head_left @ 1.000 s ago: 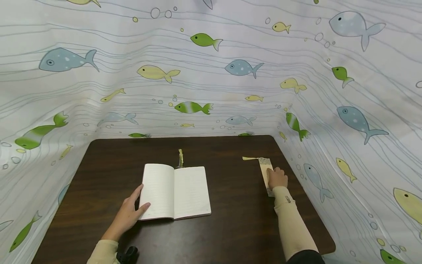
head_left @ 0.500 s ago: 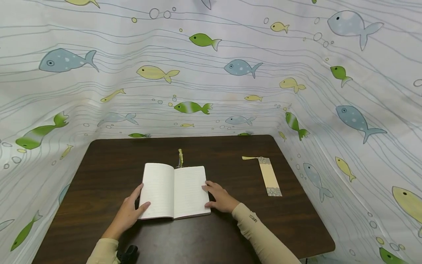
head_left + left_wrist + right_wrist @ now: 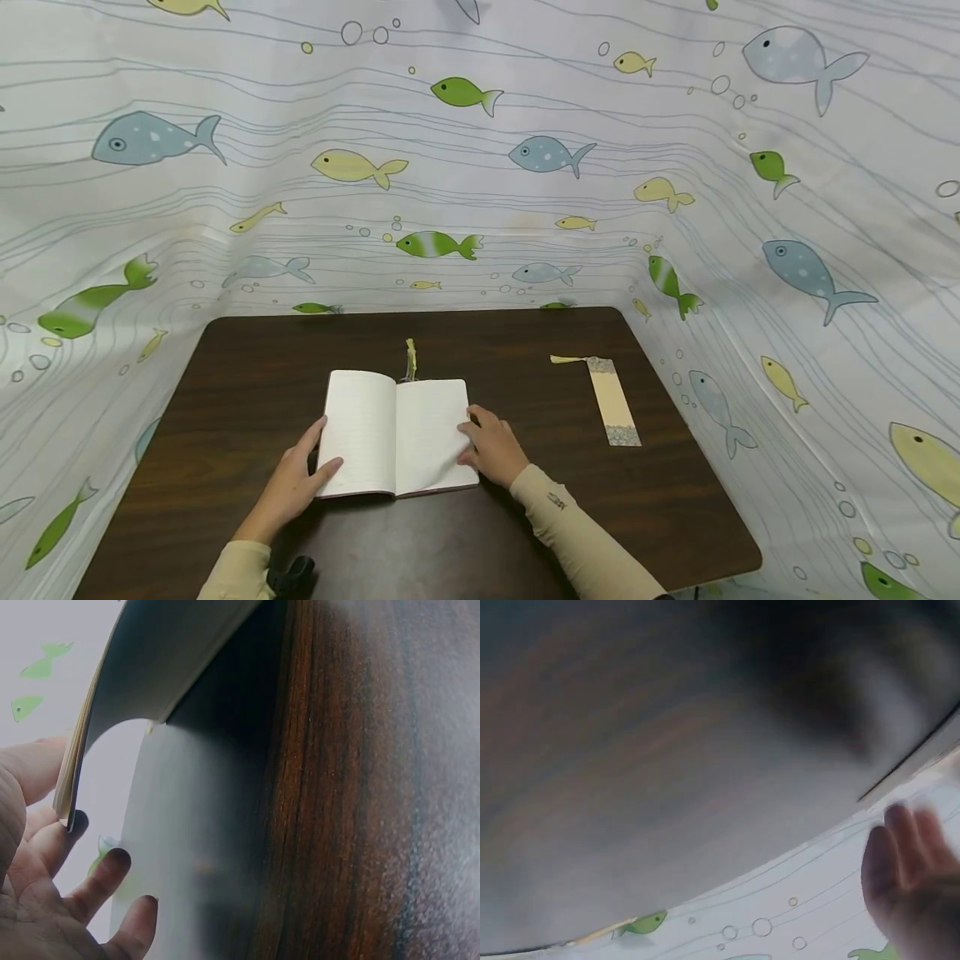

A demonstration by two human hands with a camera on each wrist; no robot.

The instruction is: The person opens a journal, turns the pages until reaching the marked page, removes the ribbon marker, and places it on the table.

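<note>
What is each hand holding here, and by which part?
The left hand holds the notebook by its left edge, thumb on the page; the right hand is at the right page's outer edge.

Long, close-fitting sleeves in a pale beige are being worn on both arms, reaching down to the wrists; a small dark mark is being shown on the right sleeve (image 3: 557,501) near the cuff; a black device (image 3: 288,577) is being worn beside the left sleeve (image 3: 238,572); both hands, the left hand (image 3: 288,486) and the right hand (image 3: 493,448), are being left bare, without rings or gloves.
</note>
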